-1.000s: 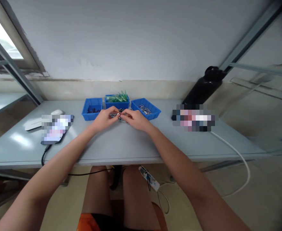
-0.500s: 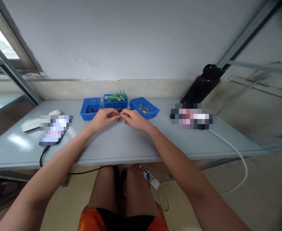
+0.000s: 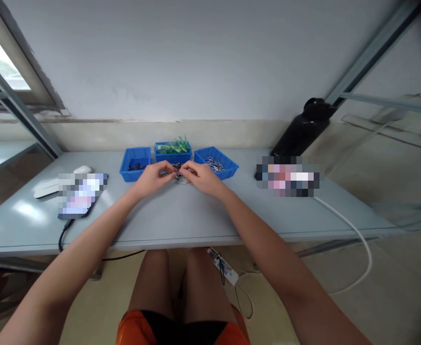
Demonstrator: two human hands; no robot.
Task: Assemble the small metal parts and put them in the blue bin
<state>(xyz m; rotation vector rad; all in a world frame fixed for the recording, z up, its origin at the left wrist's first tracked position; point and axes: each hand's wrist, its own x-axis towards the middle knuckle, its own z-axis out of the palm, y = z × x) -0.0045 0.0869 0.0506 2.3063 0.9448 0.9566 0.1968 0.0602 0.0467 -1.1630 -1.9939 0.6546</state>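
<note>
My left hand (image 3: 154, 178) and my right hand (image 3: 202, 177) meet over a small heap of thin metal and dark pieces (image 3: 177, 167) on the table. Thumb and fingers are pinched together on each hand, and whatever lies between the tips is too small to make out. Behind the left hand stands a blue bin (image 3: 124, 165) with dark small parts in it. A middle blue bin (image 3: 172, 156) holds green plastic pieces (image 3: 177, 145). To the right, another blue bin (image 3: 230, 168) contains slim silvery metal pins (image 3: 216, 165), partly behind my right hand.
A phone (image 3: 83, 196) with a black cable lies at the left beside a white flat case (image 3: 47, 188). At the right, a blurred-out device (image 3: 286, 177) has a white cable (image 3: 350, 223). A black bottle (image 3: 300, 132) leans by the wall. Under the table is a power strip (image 3: 225, 268).
My fingertips have drawn slightly apart, so more of the small heap shows between them. The bins stay where they were.
</note>
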